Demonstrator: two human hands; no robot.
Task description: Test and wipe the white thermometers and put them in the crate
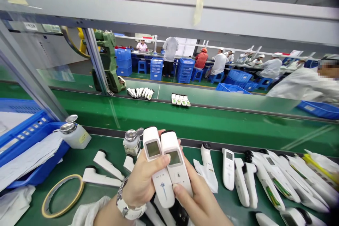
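IR thermometer is held up over the green surface, w/ a second unit right beside it, approx. centre. L hand is clamped on the 1st, thumb laid across its front w/ the tip at the edge of the 2nd's screen; R hand grips the 2nd, thumb low on its front. Other fingers are mostly hidden behind. Screens are tipped toward the wearer, prob. so both fronts can be viewed at once; the crossing thumb likely helps steady the pair.

Both are white w/ a grey-green screen near the head; no digits can be made out. The 1st has a blue mark down its handle; the 2nd shows small dark marks & a black top end.

More thermometers lie roughly side by side at R, presumably to keep each w/in reach; some show green inside the handle. Tape roll & pump bottle sit off to the L, apparently out of the hands' way.
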